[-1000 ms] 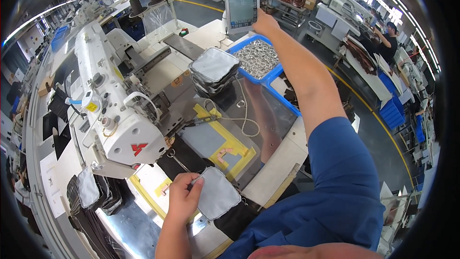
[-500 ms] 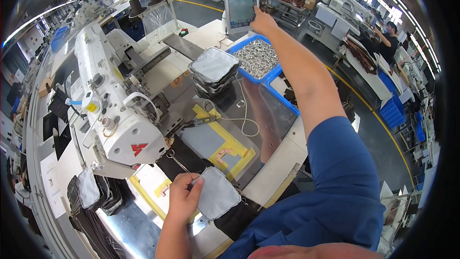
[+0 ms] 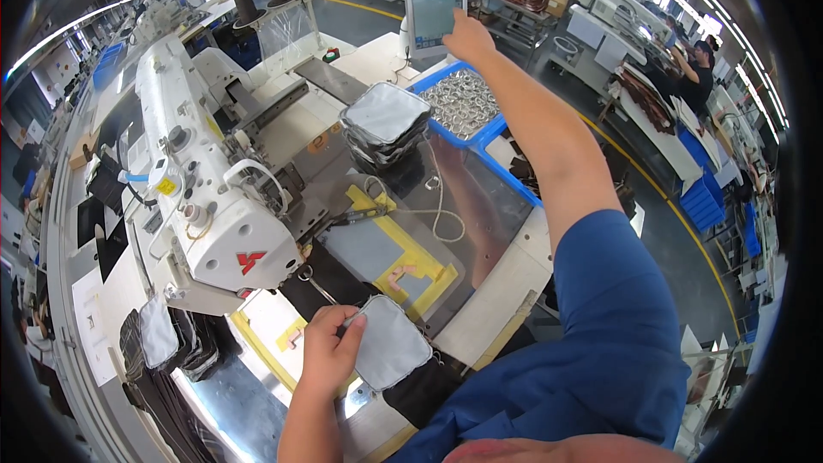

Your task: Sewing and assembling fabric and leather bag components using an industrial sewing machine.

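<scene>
The left hand (image 3: 330, 350) lay just in front of the white sewing machine (image 3: 201, 197), its fingers curled and pinched on the edge of a grey fabric pad (image 3: 390, 343). The right hand (image 3: 467, 36) reached far beyond the machine, fingers loosely together, fingertips touching the touchscreen panel (image 3: 435, 2).

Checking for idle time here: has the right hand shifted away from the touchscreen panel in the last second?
No. The right hand stays raised at the lower right corner of the touchscreen panel, above the blue bin, just as earlier.
</scene>
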